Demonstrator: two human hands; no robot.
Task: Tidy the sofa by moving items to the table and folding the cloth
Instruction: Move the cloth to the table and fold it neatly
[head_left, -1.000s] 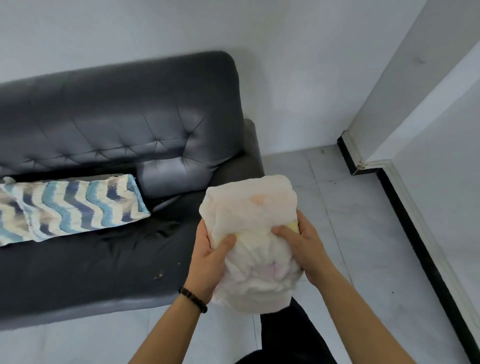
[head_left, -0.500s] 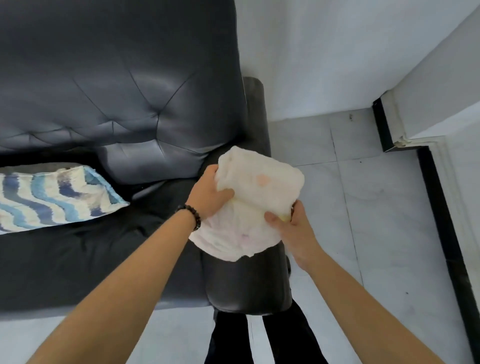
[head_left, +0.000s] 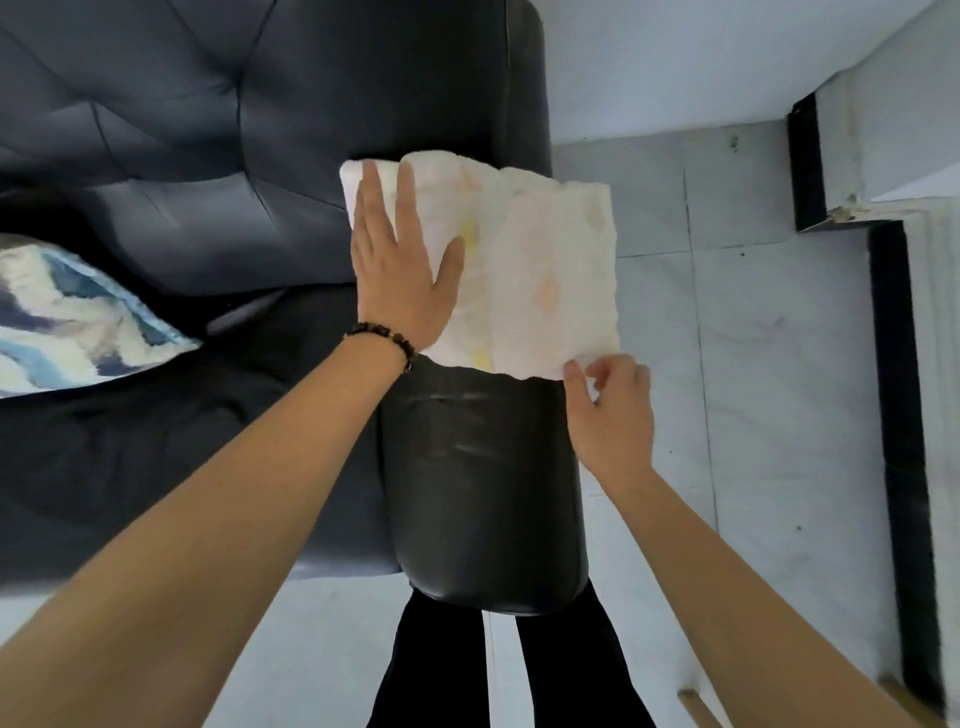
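A folded white cloth with faint yellow and orange marks lies draped over the black sofa armrest. My left hand, a bead bracelet on its wrist, rests flat with spread fingers on the cloth's left part. My right hand pinches the cloth's near right corner between thumb and fingers. The dark sofa fills the left of the view.
A blue and white zigzag cushion lies on the sofa seat at the left. Pale floor tiles stretch to the right, bounded by a white wall corner with black skirting. My dark trouser legs stand just below the armrest.
The cloth went from held in the air in both hands to lying on the armrest. My left hand has flattened onto it; my right hand shifted to its near right corner.
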